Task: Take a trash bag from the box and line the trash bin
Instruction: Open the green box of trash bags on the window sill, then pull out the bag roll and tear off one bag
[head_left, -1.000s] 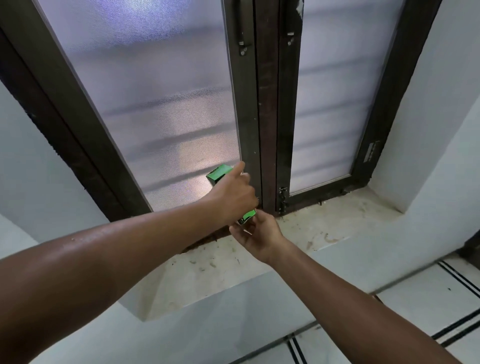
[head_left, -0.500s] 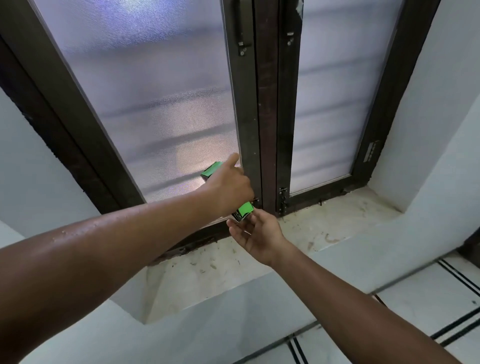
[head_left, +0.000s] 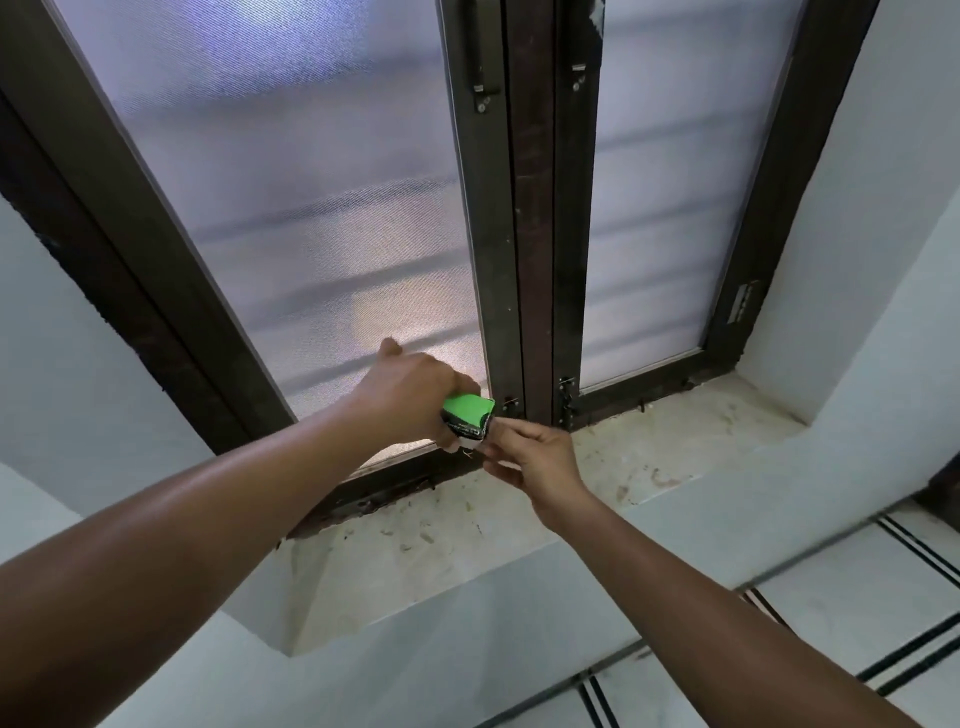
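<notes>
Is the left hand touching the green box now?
Touching. The head view shows the left hand wrapped around the green box, lifted off the sill.

box (head_left: 466, 415): glossy green card | window glass (head_left: 311, 208): frosted | sill (head_left: 467, 535): stained stone

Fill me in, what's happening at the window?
A person stands at a frosted window over a stained sill. The left hand holds a small green box up above the sill, and the right hand pinches at the box's lower open end, where something white shows. No bag has come free yet, and no trash bin is in view.
</notes>
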